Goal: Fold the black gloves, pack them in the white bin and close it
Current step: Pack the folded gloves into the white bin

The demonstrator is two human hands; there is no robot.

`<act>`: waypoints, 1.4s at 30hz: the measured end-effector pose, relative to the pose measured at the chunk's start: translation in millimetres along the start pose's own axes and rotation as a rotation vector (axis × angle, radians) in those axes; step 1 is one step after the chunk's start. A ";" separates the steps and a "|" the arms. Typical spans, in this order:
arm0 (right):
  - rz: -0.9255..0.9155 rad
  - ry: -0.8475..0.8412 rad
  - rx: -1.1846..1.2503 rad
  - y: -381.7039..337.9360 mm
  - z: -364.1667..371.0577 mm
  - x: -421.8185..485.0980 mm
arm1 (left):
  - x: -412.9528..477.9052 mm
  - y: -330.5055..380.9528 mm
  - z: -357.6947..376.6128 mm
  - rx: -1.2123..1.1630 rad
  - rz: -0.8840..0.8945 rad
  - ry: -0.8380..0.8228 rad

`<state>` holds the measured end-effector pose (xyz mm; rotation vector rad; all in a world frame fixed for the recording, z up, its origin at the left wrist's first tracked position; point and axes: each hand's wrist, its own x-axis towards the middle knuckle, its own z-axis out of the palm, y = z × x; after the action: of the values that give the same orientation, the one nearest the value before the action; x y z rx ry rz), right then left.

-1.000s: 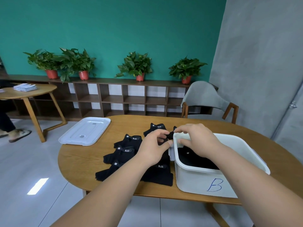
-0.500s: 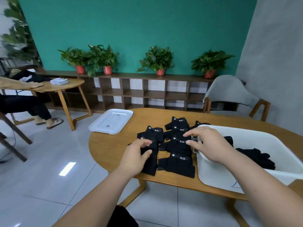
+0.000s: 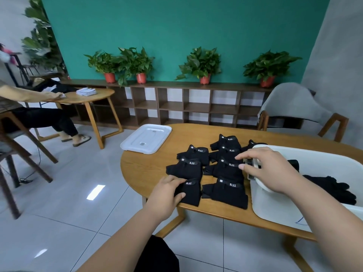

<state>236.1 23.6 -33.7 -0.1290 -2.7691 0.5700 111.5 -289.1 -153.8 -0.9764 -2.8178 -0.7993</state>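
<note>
Several folded black gloves [image 3: 224, 169] with white "5.11" labels lie in two rows on the oval wooden table [image 3: 145, 167]. My left hand [image 3: 167, 193] grips the nearest left glove [image 3: 190, 193] at the table's front edge. My right hand [image 3: 269, 169] rests over the left rim and handle of the white bin [image 3: 275, 205], fingers stretched toward the gloves. More black gloves [image 3: 332, 187] lie inside the bin. The bin's white lid [image 3: 146, 138] lies flat at the table's far left corner.
A grey chair [image 3: 294, 107] stands behind the table. A low shelf with potted plants [image 3: 198, 65] lines the green wall. At left, a person [image 3: 39, 116] sits at a second wooden table [image 3: 88, 97] with a white stack on it.
The view has swung left. My left hand moved from the middle of the pile down to the nearest left glove and took hold of it. My right hand stayed on the bin's rim.
</note>
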 end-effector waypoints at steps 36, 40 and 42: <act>0.144 0.130 0.788 -38.2 -51.3 -11.3 | 56.2 170.3 -64.4 -0.632 0.071 0.138; 0.124 0.138 0.727 -24.3 -70.1 -20.4 | 64.8 189.4 -70.4 -0.914 -0.051 -0.086; 0.129 0.144 0.678 -16.3 -77.4 -22.8 | 70.0 193.9 -65.5 -0.927 -0.010 -0.086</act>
<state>281.9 33.9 33.9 -0.1830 -2.2929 1.4249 162.7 -152.6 6.0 -1.0530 -2.4558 -2.1900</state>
